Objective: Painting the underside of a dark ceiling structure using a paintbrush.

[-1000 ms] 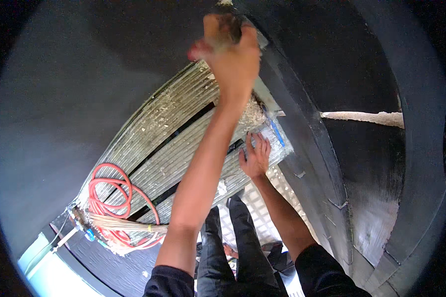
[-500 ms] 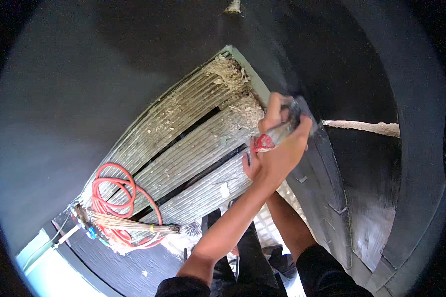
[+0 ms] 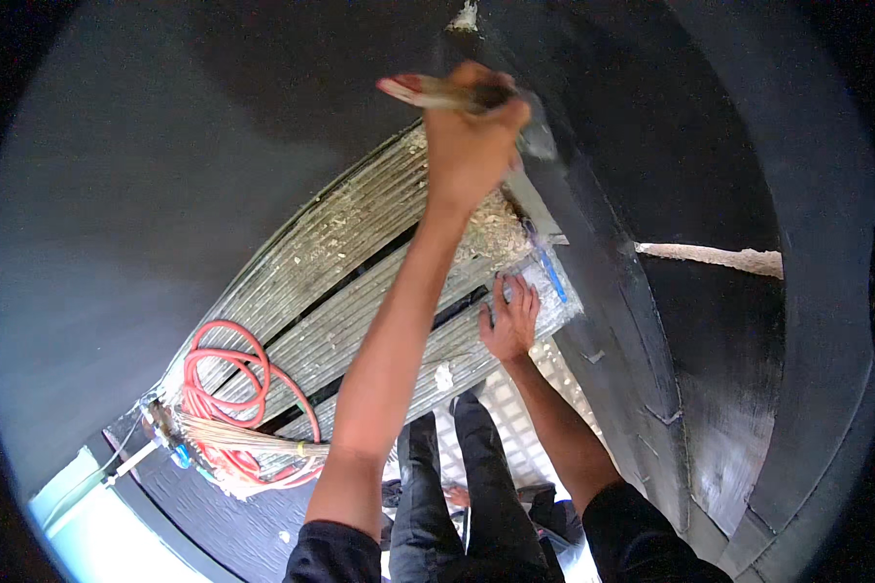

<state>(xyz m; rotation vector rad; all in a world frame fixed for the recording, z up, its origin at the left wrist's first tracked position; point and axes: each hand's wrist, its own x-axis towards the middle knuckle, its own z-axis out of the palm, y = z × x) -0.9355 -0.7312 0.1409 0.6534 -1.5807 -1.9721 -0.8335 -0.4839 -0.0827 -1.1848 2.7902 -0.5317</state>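
My left hand [image 3: 472, 151] is raised at the far end of the ribbed grey platform, close to the dark wall. Its fingers are closed round a motion-blurred tool with a red-tipped, tan handle [image 3: 428, 91] pointing left. A pale grey smear [image 3: 540, 143] shows just right of that hand; whether it belongs to the tool I cannot tell. My right hand [image 3: 512, 321] lies flat with fingers apart on the platform's [image 3: 360, 316] right end. Just beyond its fingertips lies a thin blue stick-like thing [image 3: 552, 274].
Pale flakes [image 3: 501, 233] litter the platform's far corner. A coiled red hose [image 3: 226, 364] and a stick broom [image 3: 253, 437] lie at its left end. Dark gaps run between the slats. Dark curved panels [image 3: 612, 291] rise on the right, a dark wall [image 3: 165, 194] on the left.
My left hand has swung up and left with the tool, away from the right-hand panel. My right hand stays on the platform, now uncovered, as does the blue stick-like thing.
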